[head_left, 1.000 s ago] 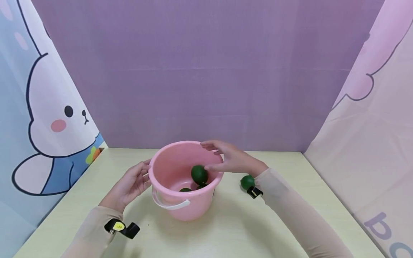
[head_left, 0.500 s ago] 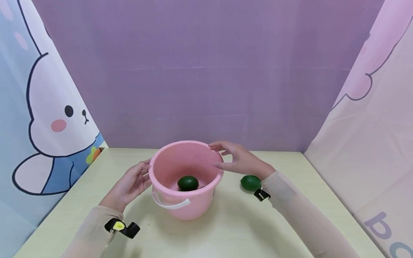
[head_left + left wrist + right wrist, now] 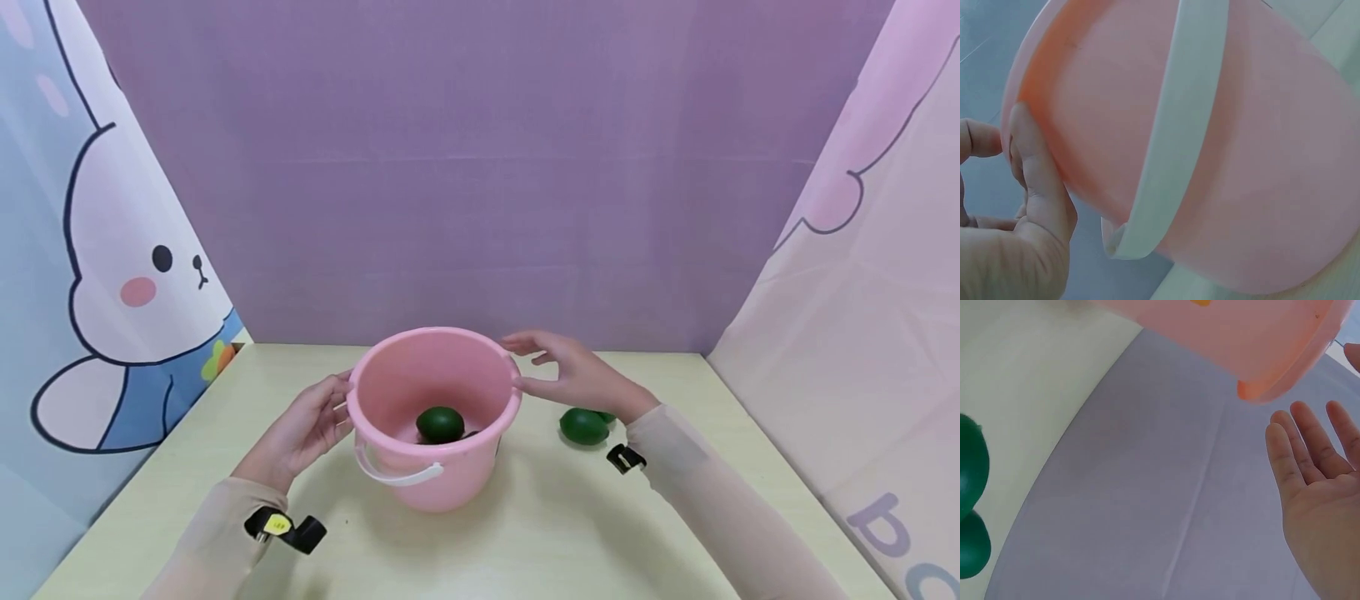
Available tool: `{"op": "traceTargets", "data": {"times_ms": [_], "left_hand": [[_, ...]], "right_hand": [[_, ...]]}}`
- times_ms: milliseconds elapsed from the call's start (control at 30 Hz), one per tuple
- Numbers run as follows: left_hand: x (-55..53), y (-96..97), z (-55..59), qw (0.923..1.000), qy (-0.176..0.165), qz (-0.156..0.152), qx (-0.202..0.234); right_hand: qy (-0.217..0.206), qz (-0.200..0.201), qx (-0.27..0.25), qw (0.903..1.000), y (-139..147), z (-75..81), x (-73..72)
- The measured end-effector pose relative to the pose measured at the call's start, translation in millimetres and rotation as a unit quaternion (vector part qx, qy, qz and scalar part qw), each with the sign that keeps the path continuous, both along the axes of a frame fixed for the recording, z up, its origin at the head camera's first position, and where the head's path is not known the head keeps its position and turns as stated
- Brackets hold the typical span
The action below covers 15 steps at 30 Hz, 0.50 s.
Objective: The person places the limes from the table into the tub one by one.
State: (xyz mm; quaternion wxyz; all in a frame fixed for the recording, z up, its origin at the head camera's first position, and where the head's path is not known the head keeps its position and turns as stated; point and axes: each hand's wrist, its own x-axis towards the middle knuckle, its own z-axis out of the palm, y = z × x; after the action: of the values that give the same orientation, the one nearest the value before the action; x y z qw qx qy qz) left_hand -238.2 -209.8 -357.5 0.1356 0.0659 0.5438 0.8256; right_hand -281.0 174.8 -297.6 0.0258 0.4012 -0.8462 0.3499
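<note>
A pink bucket (image 3: 431,479) with a white handle (image 3: 405,479) stands on the pale table, a little left of the middle. My left hand (image 3: 303,429) grips its rim at the left side; in the left wrist view the thumb (image 3: 1038,169) lies along the rim's outside. Inside the bucket a dark green lime (image 3: 440,425) shows, with part of another behind its front wall. My right hand (image 3: 570,371) is beside the right rim, fingers spread and holding nothing. The right wrist view shows its palm (image 3: 1329,512) facing the bucket's lip.
Two more green limes lie on the table right of the bucket: one in plain sight (image 3: 583,427), the other partly hidden behind it near the right wrist. A purple cloth wall (image 3: 480,167) rises behind the table, with printed cloths on both sides.
A lime held by my right hand has dropped into the bucket. That hand has drawn back rightward out over the rim, uncovering the limes on the table. My left hand stays put.
</note>
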Motion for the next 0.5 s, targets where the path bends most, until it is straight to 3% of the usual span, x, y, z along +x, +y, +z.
{"op": "traceTargets", "data": {"times_ms": [500], "left_hand": [[-1.9,0.5,-0.3,1.0000,-0.002,-0.004,0.001]], "right_hand": [[-0.006,-0.028,0.003,0.9996,32.5,-4.2,-2.3]]}}
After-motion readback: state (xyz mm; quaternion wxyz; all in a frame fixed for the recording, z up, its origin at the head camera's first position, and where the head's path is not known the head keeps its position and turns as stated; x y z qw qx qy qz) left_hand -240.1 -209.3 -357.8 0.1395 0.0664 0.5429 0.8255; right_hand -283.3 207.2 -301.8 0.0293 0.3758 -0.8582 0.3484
